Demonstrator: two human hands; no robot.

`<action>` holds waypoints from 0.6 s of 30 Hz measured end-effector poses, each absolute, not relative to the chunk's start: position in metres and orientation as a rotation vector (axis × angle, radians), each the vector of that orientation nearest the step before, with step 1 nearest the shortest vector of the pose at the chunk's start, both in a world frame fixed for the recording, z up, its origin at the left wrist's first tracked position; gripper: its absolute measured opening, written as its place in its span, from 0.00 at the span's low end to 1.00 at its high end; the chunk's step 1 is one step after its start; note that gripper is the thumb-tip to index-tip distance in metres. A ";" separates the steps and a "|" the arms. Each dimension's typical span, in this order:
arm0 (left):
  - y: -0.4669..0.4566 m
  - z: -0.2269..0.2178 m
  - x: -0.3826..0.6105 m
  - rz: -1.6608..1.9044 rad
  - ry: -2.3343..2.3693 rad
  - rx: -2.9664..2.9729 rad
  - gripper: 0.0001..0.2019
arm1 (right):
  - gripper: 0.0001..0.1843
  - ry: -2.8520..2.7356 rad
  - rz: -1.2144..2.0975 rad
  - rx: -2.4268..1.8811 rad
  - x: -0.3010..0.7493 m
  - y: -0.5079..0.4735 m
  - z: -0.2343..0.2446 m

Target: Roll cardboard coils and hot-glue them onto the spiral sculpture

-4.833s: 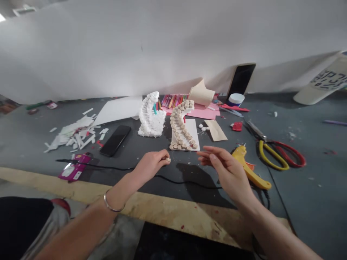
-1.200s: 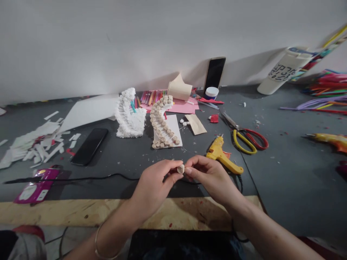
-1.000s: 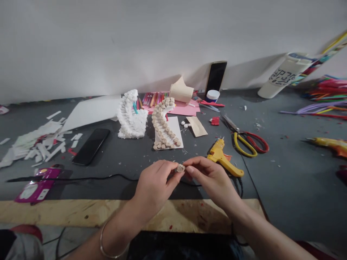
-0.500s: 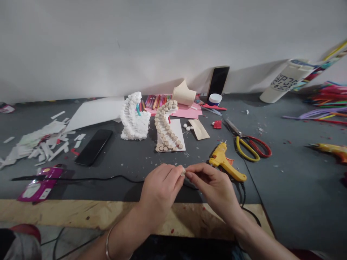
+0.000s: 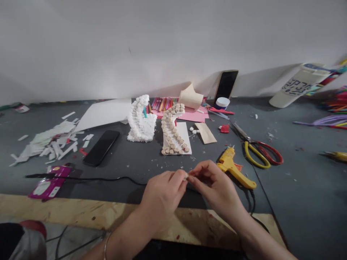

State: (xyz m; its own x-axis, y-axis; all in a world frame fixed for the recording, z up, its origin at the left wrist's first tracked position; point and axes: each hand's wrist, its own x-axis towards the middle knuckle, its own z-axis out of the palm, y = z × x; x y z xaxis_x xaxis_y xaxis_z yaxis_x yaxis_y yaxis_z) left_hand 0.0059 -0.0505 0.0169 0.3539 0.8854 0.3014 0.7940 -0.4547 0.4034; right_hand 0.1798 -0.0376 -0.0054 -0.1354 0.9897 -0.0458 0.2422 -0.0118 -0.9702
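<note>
My left hand [image 5: 165, 191] pinches a small pale roll [image 5: 185, 176], mostly covered by the fingers, between thumb and forefinger. Thumb and forefinger of my right hand [image 5: 218, 186] meet at the other end of this roll, pinching it too. Just beyond the hands stands a curved model [image 5: 173, 135] faced with round beige pieces like the one held, on a white card base [image 5: 185, 131]. Left of it is a similar curved model [image 5: 141, 121] coated in white bits. A yellow glue gun [image 5: 233, 168] lies right beside my right hand.
Scissors [image 5: 253, 144] with red and yellow handles lie at the right. A phone [image 5: 101, 148], paper strips [image 5: 54, 139] and a purple packet [image 5: 50, 184] are at the left. A black cable [image 5: 108, 178] runs behind my left hand. A tumbler [image 5: 298, 85] leans at the back right.
The camera view has turned slightly left, so the table things appear further right. Both hands stay together at the small roll; the right fingers have shifted a little around it.
</note>
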 end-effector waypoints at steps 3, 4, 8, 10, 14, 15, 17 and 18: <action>-0.039 0.016 -0.002 0.798 1.531 2.094 0.05 | 0.09 -1.684 0.936 -1.400 0.202 -0.028 -0.004; -0.035 0.015 -0.005 0.840 1.506 1.925 0.05 | 0.09 -1.784 0.760 -1.446 0.215 -0.024 -0.005; -0.019 0.014 -0.010 0.960 1.179 1.055 0.11 | 0.13 -1.979 0.211 -1.703 0.277 -0.013 -0.027; -0.015 0.013 -0.008 0.976 0.993 0.675 0.13 | 0.14 -2.041 0.153 -1.734 0.298 -0.010 -0.045; -0.016 0.015 -0.002 0.964 0.804 0.328 0.11 | 0.13 -2.168 0.182 -1.591 0.313 -0.007 -0.069; -0.018 0.015 -0.001 0.958 0.781 0.295 0.10 | 0.14 -2.149 0.192 -1.562 0.313 -0.007 -0.070; -0.021 0.016 0.001 0.949 0.757 0.248 0.10 | 0.12 -2.045 0.235 -1.578 0.312 -0.007 -0.064; -0.023 0.016 0.002 0.943 0.750 0.229 0.10 | 0.10 -1.975 0.290 -1.629 0.311 -0.008 -0.058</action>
